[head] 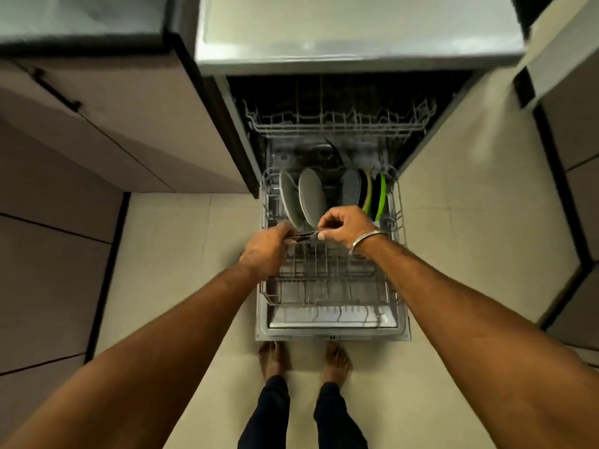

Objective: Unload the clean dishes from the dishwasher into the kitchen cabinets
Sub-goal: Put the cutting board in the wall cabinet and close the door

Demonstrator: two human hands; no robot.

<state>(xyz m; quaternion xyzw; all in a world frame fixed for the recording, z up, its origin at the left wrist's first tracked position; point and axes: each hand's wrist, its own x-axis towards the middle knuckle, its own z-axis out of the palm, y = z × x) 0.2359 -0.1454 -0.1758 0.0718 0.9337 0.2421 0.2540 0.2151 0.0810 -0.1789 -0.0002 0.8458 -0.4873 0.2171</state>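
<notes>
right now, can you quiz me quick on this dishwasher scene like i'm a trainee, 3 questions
1. True or false: the lower rack is pushed fully in.
2. Multiple choice: where does the green plate stand in the row of plates? A) far left B) middle C) far right
3. Short answer: how many hands hold the thin utensil above the rack?

Key
1. False: it is pulled out over the open door.
2. C.
3. Two: the left hand and the right hand each grip an end. It is too blurred to say what kind of utensil it is.
</notes>
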